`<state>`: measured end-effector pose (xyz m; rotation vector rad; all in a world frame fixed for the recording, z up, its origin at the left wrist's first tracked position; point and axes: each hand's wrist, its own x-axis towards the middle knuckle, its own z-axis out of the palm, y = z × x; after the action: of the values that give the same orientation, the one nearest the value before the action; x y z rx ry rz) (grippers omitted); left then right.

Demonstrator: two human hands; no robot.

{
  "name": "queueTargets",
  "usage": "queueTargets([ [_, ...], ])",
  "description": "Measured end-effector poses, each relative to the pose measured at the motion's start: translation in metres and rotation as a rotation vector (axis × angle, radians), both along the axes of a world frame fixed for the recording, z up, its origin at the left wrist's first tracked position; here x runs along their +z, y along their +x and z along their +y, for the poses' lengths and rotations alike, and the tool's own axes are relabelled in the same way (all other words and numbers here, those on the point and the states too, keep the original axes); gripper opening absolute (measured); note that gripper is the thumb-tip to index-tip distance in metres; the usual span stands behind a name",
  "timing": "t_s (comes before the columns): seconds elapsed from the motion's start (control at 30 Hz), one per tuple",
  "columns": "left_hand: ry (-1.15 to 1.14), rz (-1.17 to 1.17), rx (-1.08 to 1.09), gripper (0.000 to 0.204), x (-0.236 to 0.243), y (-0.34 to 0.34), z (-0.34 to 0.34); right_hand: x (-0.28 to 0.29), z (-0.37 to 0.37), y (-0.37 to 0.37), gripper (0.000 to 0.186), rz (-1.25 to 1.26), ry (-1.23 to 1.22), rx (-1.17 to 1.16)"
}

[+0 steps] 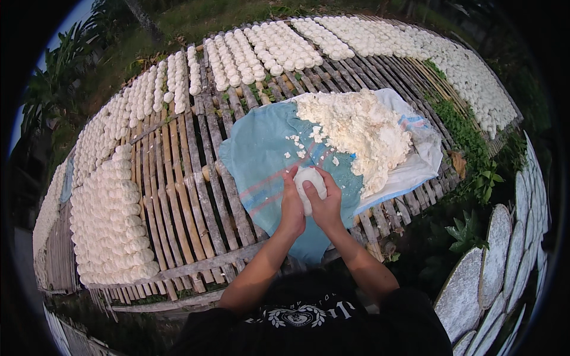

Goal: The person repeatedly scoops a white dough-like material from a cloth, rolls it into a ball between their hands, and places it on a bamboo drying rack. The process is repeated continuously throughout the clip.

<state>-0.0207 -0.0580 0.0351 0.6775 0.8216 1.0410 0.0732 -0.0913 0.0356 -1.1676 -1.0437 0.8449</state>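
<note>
A smooth white ball of dough-like mash (311, 175) sits between my two hands, above the near part of a blue-green cloth (255, 142). My left hand (292, 204) cups its left side. My right hand (326, 204) wraps its right side, the thumb lying across the front. Just beyond my hands, small white crumbs (295, 141) are scattered on the cloth. A large heap of the same crumbly, off-white mash (362, 130) lies to the right, partly on the cloth and partly on a white woven sack (424, 148) with blue stripes.
Everything rests on a slatted bamboo rack (178, 178). Rows of white balls cover its far side (261, 50), its left side (110, 219) and its far right (469, 77). Green plants (457, 127) grow up through the slats at right. Pale oval panels (463, 291) lean at the lower right.
</note>
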Motion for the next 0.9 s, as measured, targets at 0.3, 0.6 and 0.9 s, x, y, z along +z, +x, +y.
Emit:
queueTargets([
  [0.3, -0.021, -0.241, -0.105, 0.077, -0.001, -0.005, -0.006, 0.004, -0.002, -0.003, 0.055, 0.155, 0.134, 0.031],
  [0.6, -0.08, -0.371, -0.157, 0.082, 0.008, -0.015, -0.008, 0.011, -0.013, -0.017, 0.046, -0.306, 0.335, -0.177],
  [0.9, 0.024, -0.258, 0.065, 0.068, 0.005, -0.006, -0.017, 0.008, -0.012, -0.026, 0.049, -0.064, 0.207, -0.264],
])
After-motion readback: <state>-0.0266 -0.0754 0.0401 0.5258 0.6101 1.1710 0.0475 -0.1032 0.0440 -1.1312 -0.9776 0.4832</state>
